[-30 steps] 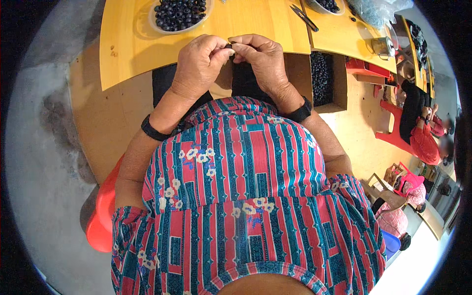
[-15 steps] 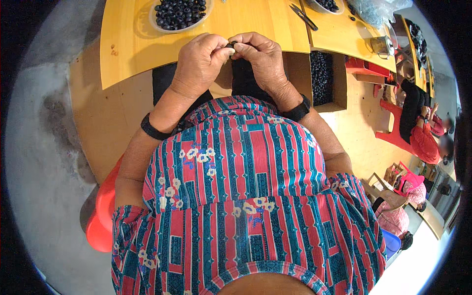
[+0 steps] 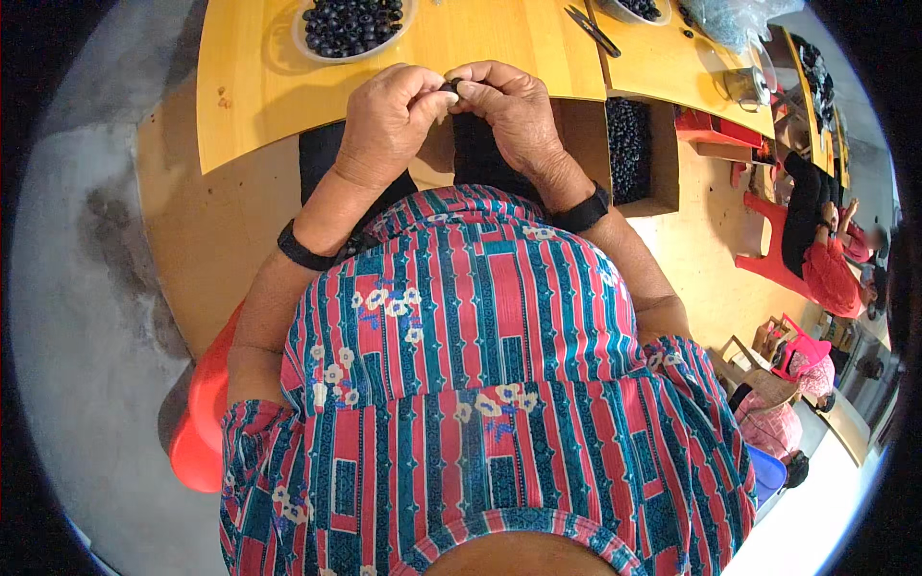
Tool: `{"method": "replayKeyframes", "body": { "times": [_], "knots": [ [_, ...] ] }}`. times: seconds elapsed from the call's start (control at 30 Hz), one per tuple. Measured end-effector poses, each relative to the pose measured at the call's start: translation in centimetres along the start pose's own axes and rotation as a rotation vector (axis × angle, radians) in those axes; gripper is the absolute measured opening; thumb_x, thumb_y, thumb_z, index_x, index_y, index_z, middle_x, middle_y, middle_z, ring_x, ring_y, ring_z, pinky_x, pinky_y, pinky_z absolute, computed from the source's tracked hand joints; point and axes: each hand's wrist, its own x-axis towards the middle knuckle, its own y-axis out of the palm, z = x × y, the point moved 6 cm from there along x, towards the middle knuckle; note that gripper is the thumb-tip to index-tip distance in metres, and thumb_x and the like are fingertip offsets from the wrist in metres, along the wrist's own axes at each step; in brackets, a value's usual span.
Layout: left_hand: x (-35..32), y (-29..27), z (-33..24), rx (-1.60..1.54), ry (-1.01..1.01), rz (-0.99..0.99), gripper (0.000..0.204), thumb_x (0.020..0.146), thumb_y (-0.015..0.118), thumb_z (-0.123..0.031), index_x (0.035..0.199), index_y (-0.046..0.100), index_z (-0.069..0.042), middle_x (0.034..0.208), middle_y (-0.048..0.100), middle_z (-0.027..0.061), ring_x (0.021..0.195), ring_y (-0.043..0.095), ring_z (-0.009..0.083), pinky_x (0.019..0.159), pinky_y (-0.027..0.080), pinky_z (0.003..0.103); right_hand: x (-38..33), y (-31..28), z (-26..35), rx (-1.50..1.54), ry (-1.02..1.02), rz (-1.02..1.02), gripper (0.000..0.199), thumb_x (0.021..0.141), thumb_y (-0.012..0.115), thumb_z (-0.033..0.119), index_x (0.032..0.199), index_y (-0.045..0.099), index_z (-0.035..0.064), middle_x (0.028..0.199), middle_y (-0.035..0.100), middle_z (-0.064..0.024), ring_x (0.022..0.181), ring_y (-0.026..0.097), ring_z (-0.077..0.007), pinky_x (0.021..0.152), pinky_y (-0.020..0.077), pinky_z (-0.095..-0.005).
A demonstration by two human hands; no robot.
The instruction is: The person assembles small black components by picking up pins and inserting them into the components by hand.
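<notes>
The left hand and the right hand are both pinched closed at the fingertips on one small dark rounded piece, near the front edge of the yellow wooden counter. That piece seems mid-handling, not yet let go. Glossy black round pieces fill a translucent plastic bowl, and small dark pieces lie in a brown cardboard box; which are finished and which remain, I cannot tell

Black piece partly hidden, indistinct
</notes>
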Motion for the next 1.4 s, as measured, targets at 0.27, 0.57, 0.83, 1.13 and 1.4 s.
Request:
{"method": "replayKeyframes", "body": {
  "times": [0.27,0.57,0.83,1.13,1.4],
  "knots": [
    [0.1,0.0,-0.8,0.074,0.077,-0.027,0.013,0.076,0.069,-0.009,0.082,0.060,-0.002,0.070,0.058,0.0091,0.060,0.056,0.0200,0.056,0.045,0.029,0.0,0.1,0.1,-0.033,-0.046,-0.026,0.012,0.087,0.059,0.006,0.095,0.063,-0.0008,0.084,0.064,-0.0026,0.076,0.059,-0.0086,0.071,0.0486,-0.0225],
    [-0.6,0.7,1.3,-0.272,-0.302,0.036,0.011,0.077,0.069,-0.008,0.081,0.063,0.000,0.069,0.063,0.0072,0.060,0.060,0.0132,0.055,0.047,0.026,-0.1,0.3,0.2,0.002,-0.079,-0.068,0.012,0.084,0.061,0.003,0.095,0.064,-0.0017,0.087,0.065,-0.0053,0.076,0.061,-0.0109,0.071,0.0508,-0.0227],
    [-1.4,1.4,2.7,-0.489,-0.406,0.030,0.012,0.079,0.068,-0.008,0.082,0.062,0.002,0.068,0.062,0.0055,0.060,0.058,0.0094,0.054,0.047,0.023,0.2,-0.1,0.7,-0.268,-0.238,-0.028,0.012,0.084,0.061,-0.001,0.095,0.066,-0.0010,0.085,0.064,-0.0038,0.076,0.061,-0.0101,0.071,0.0519,-0.0219],
    [-0.8,0.8,2.0,-0.241,-0.286,0.048,0.011,0.080,0.067,-0.007,0.083,0.062,0.002,0.069,0.063,0.0055,0.060,0.058,0.0079,0.055,0.047,0.023,0.0,0.1,1.1,-0.332,-0.338,-0.080,0.010,0.080,0.064,-0.001,0.090,0.068,-0.0014,0.081,0.064,-0.0054,0.072,0.062,-0.0108,0.067,0.0516,-0.0224],
    [-1.1,1.5,2.8,-0.527,-0.394,0.084,0.014,0.086,0.062,-0.010,0.096,0.063,0.001,0.079,0.063,0.0002,0.067,0.058,0.0056,0.062,0.047,0.019,0.0,-0.1,1.0,-0.151,-0.238,-0.121,0.011,0.081,0.064,0.002,0.090,0.067,-0.0033,0.078,0.066,-0.0058,0.068,0.062,-0.0106,0.065,0.0515,-0.0221]
  ]
}}
